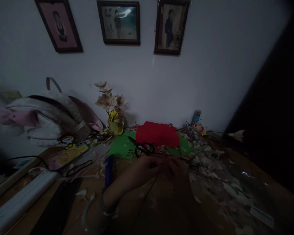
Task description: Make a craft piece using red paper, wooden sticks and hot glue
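My left hand and my right hand meet over the desk, fingertips pinched close together. A thin dark wire runs from under the left fingertips down toward the front of the desk. Something small and reddish seems to lie between the fingers, but dim light and the fingers hide its shape. Just beyond the hands are black-handled scissors. Behind them lies a red sheet, with green sheets around it. A blue-handled tool rests beside my left forearm.
Paper scraps cover the right side. At the back stand a yellow pot of paper-like flowers and a blue tube. To the left are a backpack, a yellow-and-pink phone case and a long white box.
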Action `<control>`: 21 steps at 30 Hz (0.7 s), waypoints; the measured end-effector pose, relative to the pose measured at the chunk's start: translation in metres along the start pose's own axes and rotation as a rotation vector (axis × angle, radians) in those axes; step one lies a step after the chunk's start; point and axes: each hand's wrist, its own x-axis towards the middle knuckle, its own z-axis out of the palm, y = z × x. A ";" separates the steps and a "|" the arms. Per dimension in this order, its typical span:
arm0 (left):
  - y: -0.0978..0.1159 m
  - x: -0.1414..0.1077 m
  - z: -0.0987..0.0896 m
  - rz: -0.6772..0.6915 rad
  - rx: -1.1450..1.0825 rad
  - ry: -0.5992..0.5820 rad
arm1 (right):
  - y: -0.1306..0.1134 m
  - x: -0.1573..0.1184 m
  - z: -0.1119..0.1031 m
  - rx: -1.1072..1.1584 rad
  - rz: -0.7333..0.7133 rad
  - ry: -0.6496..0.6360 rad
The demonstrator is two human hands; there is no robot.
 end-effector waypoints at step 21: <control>-0.079 -0.009 0.033 -0.357 -0.673 0.340 | 0.021 0.011 0.001 -0.381 0.067 -0.030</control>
